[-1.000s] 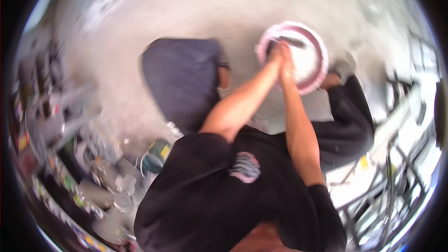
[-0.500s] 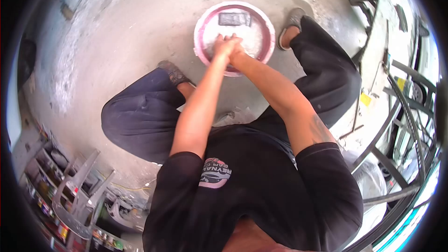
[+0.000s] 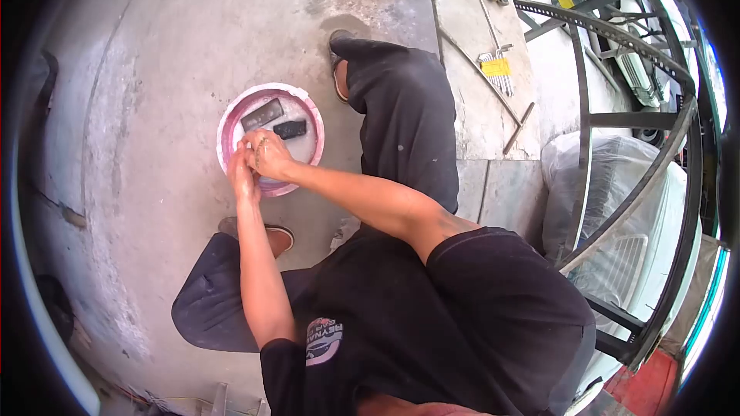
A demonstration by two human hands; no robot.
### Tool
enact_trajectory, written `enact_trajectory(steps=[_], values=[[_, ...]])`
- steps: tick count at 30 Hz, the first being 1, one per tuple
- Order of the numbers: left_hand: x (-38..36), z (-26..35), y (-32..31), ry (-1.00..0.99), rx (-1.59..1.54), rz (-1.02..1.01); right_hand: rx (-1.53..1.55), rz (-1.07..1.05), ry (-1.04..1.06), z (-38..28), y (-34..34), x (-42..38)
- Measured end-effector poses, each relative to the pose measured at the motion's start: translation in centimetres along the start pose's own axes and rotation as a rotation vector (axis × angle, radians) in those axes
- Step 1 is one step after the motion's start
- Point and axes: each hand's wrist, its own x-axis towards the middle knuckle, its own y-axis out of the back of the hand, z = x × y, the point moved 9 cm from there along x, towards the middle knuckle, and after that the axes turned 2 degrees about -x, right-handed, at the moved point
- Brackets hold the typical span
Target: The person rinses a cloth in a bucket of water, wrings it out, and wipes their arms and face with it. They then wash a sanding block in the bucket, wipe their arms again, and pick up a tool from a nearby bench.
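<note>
A round basin [image 3: 225, 125] with a white and pinkish rim stands on the floor in front of me, cloudy whitish liquid inside. Within it lie a grey rectangular block [image 3: 262, 113] and, beside that, a smaller black block [image 3: 290, 129]. Both my hands meet over the basin's near left part. My left hand [image 3: 242, 175] has its fingers stretched upward against the other hand. My right hand [image 3: 267, 156] bends its fingers over toward the left one; whether anything small sits between the two is hidden. Neither block is in my hands.
My bent legs flank the basin. To the right, a pale board [image 3: 482, 119] carries metal rods and a hex key set [image 3: 496, 68]. Beyond it stands a dark metal frame [image 3: 582, 154], with a plastic-wrapped object [image 3: 617, 192] behind.
My view has swung to the right, so the basin appears further left and lower. The hands have turned against each other, the right now bent over. The black block shows now.
</note>
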Motion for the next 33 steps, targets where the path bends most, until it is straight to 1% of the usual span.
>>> enact_trajectory(steps=[1,2,4,5,6,7,8,9,10,11,12,14,15,16,17,18,19,20,21,22,23,24,25,27,28,29,30,31,32,33], values=[[-1.4,2.0,-0.7,-0.059,0.107,0.047,0.083,-0.045,-0.007,-0.5,0.3,0.0],[-2.3,3.6,-1.4,-0.123,0.213,0.091,0.088,-0.033,0.002,-0.6,1.0,0.0],[-1.5,3.2,-0.4,-0.154,0.274,0.080,-0.371,-0.349,0.023,2.2,-1.7,-0.3],[-0.7,3.3,0.0,-0.224,0.607,0.050,-0.598,-0.469,0.048,4.3,-3.2,-0.7],[-1.1,4.5,-1.1,-0.296,0.938,0.029,-0.598,-0.443,0.062,3.4,-2.9,-0.3],[-2.0,5.9,-2.4,-0.475,1.031,-0.021,-0.516,-0.386,0.124,2.1,-2.6,-0.2],[-2.1,6.6,-2.5,-0.485,1.031,-0.018,-0.434,-0.339,0.181,1.1,-2.3,-0.2],[-2.8,7.6,-2.2,-0.347,0.890,0.038,-0.292,-0.284,0.176,-0.7,-0.9,0.0],[-3.6,8.2,-1.9,-0.215,0.752,0.092,-0.283,-0.280,0.184,-2.7,0.2,-0.3],[-4.7,10.0,-2.6,-0.341,0.703,0.105,-0.208,-0.198,0.262,-5.6,2.2,-0.5],[-5.3,10.7,-2.8,-0.364,0.708,0.108,-0.135,-0.116,0.347,-7.8,3.8,-0.6],[-6.4,12.4,-2.7,-0.442,0.543,0.088,-0.040,-0.025,0.420,-8.0,4.2,-0.5],[-6.0,12.1,-2.1,-0.459,0.591,0.048,0.042,-0.003,0.467,-7.0,3.8,-0.4],[-4.8,10.7,-0.9,-0.326,1.052,0.093,-0.016,-0.006,0.519,-4.7,2.5,-0.4],[-3.8,9.0,-0.5,-0.547,1.218,0.002,-0.338,-0.149,0.418,2.2,-2.9,0.9],[-2.0,6.0,-0.1,-0.395,1.459,-0.208,-0.629,-0.571,0.237,6.8,-6.1,0.4],[-4.3,6.1,-1.0,-0.485,1.521,-0.233,-0.713,-0.745,0.179,11.2,-7.9,0.5],[-4.1,6.0,-1.1,-0.515,1.524,-0.274,-0.514,-0.507,0.337,7.9,-5.9,0.9],[-4.0,6.9,-1.3,-0.552,1.392,-0.274,-0.373,-0.325,0.450,4.0,-2.8,0.8],[-4.5,8.6,-2.2,-0.492,1.391,-0.219,-0.348,-0.341,0.415,1.8,-2.0,1.6],[-5.2,10.5,-1.3,-0.495,1.378,-0.173,-0.318,-0.354,0.458,-1.5,-2.6,2.3],[-5.2,11.3,-1.8,-0.490,1.373,-0.190,-0.291,-0.338,0.449,-2.9,-2.0,2.5],[-5.8,12.5,-3.0,-0.498,1.372,-0.152,-0.285,-0.352,0.481,-5.1,-1.2,2.4],[-9.6,18.3,-7.0,-0.767,1.328,-0.020,-0.232,-0.217,0.589,-12.1,2.8,3.2],[-10.9,20.2,-8.3,-0.778,1.337,0.000,-0.222,-0.217,0.610,-15.5,5.0,2.5],[-12.6,22.7,-9.5,-0.850,1.239,0.012,-0.136,-0.187,0.623,-19.2,7.7,1.5],[-14.3,24.8,-10.6,-0.922,1.139,0.019,-0.053,-0.157,0.635,-21.7,9.3,1.1],[-16.4,26.2,-11.6,-1.056,1.012,0.027,-0.050,-0.153,0.653,-22.4,9.6,0.9],[-16.5,26.3,-11.7,-1.070,1.011,0.031,0.042,-0.087,0.710,-22.8,10.6,0.1],[-16.2,26.1,-11.2,-1.041,0.932,0.052,0.136,-0.022,0.767,-22.8,11.5,-0.7]])
